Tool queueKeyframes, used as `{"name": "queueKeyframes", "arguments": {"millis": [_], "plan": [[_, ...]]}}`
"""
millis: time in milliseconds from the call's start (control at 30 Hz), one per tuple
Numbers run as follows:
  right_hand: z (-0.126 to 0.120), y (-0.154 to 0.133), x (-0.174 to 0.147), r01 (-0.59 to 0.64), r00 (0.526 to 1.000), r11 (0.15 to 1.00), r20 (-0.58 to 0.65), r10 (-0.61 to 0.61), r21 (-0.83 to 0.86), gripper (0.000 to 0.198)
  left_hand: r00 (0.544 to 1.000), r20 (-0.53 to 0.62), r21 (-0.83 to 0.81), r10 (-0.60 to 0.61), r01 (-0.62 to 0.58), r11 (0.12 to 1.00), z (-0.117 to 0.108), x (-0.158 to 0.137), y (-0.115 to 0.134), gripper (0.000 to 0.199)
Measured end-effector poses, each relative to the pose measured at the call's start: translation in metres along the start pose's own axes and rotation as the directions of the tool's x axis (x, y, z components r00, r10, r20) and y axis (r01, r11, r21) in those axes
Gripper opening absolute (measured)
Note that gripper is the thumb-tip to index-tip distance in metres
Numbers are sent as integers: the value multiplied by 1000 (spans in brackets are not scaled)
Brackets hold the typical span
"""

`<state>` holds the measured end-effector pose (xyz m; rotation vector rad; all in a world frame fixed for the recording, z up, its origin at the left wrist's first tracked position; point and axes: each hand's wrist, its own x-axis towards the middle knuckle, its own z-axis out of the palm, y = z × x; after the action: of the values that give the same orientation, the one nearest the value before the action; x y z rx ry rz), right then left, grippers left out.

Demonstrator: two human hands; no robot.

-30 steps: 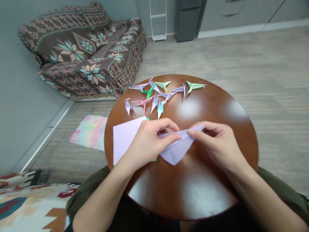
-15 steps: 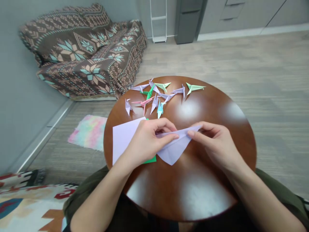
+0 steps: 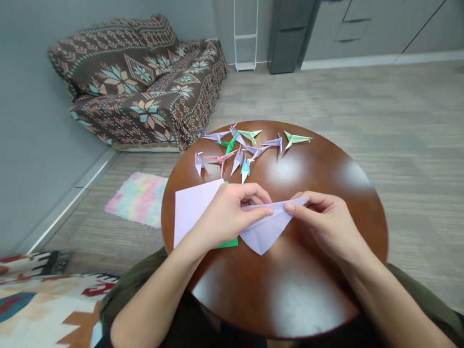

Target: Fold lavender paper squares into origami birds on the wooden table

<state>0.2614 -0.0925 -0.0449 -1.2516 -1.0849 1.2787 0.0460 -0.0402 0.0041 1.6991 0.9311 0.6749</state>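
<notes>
A partly folded sheet of lilac origami paper is held between both hands above the round table, its pointed lower part hanging toward me. My left hand pinches its left side, thumb on the near face and fingers behind. At the right corner, my right hand grips the paper between thumb and fingers. Beneath and left of my left hand lie flat lilac sheets on top of green paper, partly covered by the hand.
Several folded paper cranes lie at the table's far side, among them a pink crane, a blue crane and a light green crane. The brown table is glossy. Beyond are a patterned sofa and a fluffy rug.
The whole view has shifted slightly, so the table and hands appear a little lower and further right. Both hands keep their pinch on the lilac paper, whose shape looks nearly the same.
</notes>
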Motion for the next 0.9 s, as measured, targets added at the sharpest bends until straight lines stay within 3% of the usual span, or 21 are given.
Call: {"name": "queueKeyframes", "arguments": {"millis": [300,633,900], "plan": [[9,0,2,68,997,997,37,-67,-23,27,1000,23,45,-3,2,999,-12,0,-1,10],[23,-5,-5,170,982,968,-110,-152,182,17,991,-37,113,132,-127,985,-14,-5,14,10],[27,3,-3,172,980,957,-138,-142,234,19,995,-37,117,87,-83,990,-11,0,15,11]]}}
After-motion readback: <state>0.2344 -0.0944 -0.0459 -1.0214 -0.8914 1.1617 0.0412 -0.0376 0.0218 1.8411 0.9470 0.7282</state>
